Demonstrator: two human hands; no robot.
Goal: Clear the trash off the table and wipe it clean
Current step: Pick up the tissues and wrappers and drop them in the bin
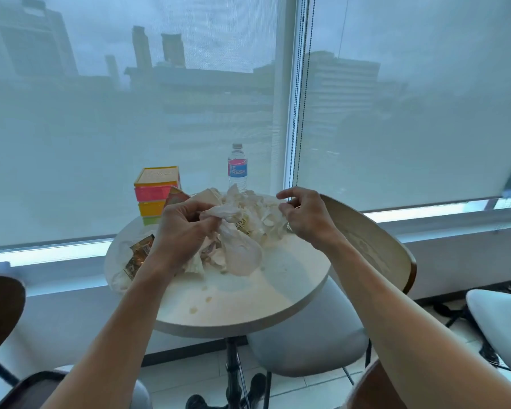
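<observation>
A small round white table stands by the window. A heap of crumpled white tissues and wrappers covers its far half. My left hand grips a bunch of crumpled white paper at the heap's left side. My right hand is at the heap's right edge, fingers curled and pinching the paper there. Snack wrappers lie at the table's left edge. Small crumbs and smears dot the near part of the tabletop.
A water bottle stands at the table's far edge, beside a stacked colourful box. A chair with a curved back is pushed in on the right; other chairs sit left and right. Window blinds hang behind.
</observation>
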